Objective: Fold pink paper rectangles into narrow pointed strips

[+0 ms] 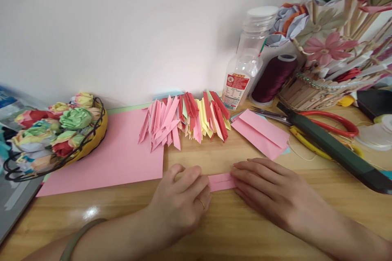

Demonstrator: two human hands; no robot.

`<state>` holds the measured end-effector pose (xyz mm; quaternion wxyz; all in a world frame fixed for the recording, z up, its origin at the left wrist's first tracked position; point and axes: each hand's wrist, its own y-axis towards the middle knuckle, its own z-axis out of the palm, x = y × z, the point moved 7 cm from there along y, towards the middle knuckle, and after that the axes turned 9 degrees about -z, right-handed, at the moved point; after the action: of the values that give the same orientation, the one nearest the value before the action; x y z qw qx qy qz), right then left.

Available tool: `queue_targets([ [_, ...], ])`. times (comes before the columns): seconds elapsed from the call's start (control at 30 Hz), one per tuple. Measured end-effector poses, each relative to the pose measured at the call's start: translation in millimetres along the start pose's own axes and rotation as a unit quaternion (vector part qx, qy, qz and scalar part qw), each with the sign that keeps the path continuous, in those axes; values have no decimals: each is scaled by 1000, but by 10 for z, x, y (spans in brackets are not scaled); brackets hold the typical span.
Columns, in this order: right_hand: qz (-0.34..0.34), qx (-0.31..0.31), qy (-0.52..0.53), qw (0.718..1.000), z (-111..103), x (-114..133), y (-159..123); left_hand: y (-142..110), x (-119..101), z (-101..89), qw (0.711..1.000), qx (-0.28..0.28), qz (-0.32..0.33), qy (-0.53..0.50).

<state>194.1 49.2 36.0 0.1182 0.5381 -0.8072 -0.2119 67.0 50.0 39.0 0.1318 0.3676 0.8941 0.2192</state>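
Note:
A narrow folded strip of pink paper (220,182) lies on the wooden table between my hands. My left hand (182,202), with a ring on one finger, curls its fingers over the strip's left end and presses it down. Stretched out flat, the fingers of my right hand (269,193) rest on the strip's right end. Both ends are hidden under the hands. Just behind my right hand lie folded pink paper pieces (260,132). Farther back, a row of folded pink, red and yellow paper pieces (190,118) stands near the wall.
At left, a basket of paper flowers (73,118) sits by large pink sheets (131,151). A clear bottle (245,57), a dark purple thread spool (275,77) and a stick basket (324,89) stand back right. Red-handled scissors (333,120) and a dark green-handled tool (337,151) lie before them.

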Motion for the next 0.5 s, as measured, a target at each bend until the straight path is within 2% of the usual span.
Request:
queue_targets([
  [0.1,-13,18,-7,1000,68,30,12,-15,-18,38,1000,-13,18,14],
  [0.2,3,20,-15,1000,119,19,3,15,55,56,999,-14,-30,-29],
  [0.33,108,6,15,994,170,-105,-7,42,210,100,980,25,-137,-143],
  [0.5,187,23,48,981,282,-177,-48,15,295,158,960,77,-193,-186],
])
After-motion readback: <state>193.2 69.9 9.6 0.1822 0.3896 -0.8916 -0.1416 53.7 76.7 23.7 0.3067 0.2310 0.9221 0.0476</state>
